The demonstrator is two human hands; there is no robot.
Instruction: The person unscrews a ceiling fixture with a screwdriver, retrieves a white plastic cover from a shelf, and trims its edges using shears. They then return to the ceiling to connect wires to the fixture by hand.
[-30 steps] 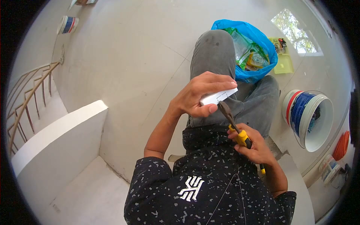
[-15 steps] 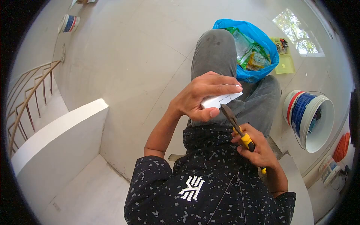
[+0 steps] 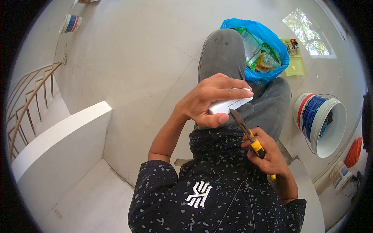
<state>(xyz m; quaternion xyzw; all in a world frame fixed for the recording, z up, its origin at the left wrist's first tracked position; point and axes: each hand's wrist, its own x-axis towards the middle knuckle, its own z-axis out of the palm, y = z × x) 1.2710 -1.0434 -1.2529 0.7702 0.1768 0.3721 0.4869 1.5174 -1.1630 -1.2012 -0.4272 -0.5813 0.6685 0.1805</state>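
Note:
A small white plastic box (image 3: 232, 105) with thin slots along its near edge is gripped between the thumb and fingers of my left hand (image 3: 213, 99), over my lap. My right hand (image 3: 268, 153) is wrapped round the yellow-and-black handles of a pair of pliers (image 3: 244, 126). The dark metal jaws point up and left, their tip right at the slotted edge of the box. Part of the handles is hidden by my fingers.
A blue plastic bag (image 3: 283, 50) holding bottles and wrappers stands beyond my knee, beside a yellow-green organiser case (image 3: 296, 66). To the right lies a tipped white paint bucket (image 3: 340, 128), with orange cord (image 3: 353, 152) behind. A low white wall (image 3: 66, 134) and stair railing (image 3: 33, 101) are at left.
The white box has tilted slightly in my left hand and shifted a little to the right. The pliers' tip has stayed at its edge, with my right hand moving only slightly.

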